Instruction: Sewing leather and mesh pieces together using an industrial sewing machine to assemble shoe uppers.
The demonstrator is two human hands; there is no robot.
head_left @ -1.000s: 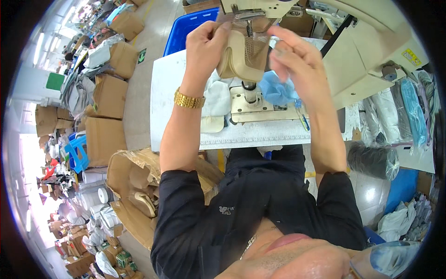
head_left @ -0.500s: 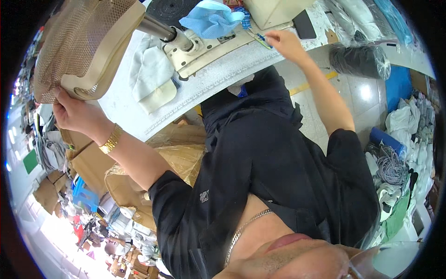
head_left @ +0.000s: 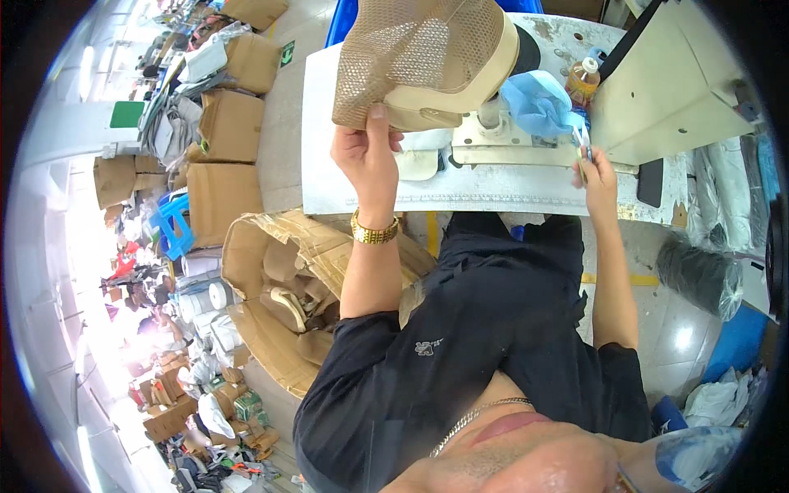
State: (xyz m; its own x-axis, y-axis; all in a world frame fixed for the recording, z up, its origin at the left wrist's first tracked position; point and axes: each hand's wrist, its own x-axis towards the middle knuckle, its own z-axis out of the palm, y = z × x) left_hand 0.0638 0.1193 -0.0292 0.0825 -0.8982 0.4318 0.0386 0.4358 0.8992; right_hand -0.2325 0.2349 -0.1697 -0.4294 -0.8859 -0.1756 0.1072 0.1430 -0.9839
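My left hand [head_left: 368,156] is closed on the lower edge of a beige mesh cap [head_left: 436,53], thumb on the near side. The cap is raised over the white work table [head_left: 345,181] and partly covers the sewing machine's post and bed [head_left: 526,154]. In my right hand [head_left: 600,174] is a small pair of thread snips [head_left: 585,146], blades pointing up and away from me. Just beyond their tips a crumpled light blue mesh cloth [head_left: 538,103] lies by the machine. Below the raised cap, a pale cap [head_left: 417,164] rests partly hidden on the table.
The sewing machine's cream body [head_left: 682,82] stands at the right, with a bottle [head_left: 583,80] beside it. A dark phone [head_left: 650,182] lies near the front edge. An open cardboard box [head_left: 238,304] with beige pieces is left of me; a plastic-wrapped dark roll [head_left: 699,275] is at right.
My right hand, earlier reaching to the snips on the machine bed, now holds them raised. The view has swung left; the mesh cap stays in my left hand.
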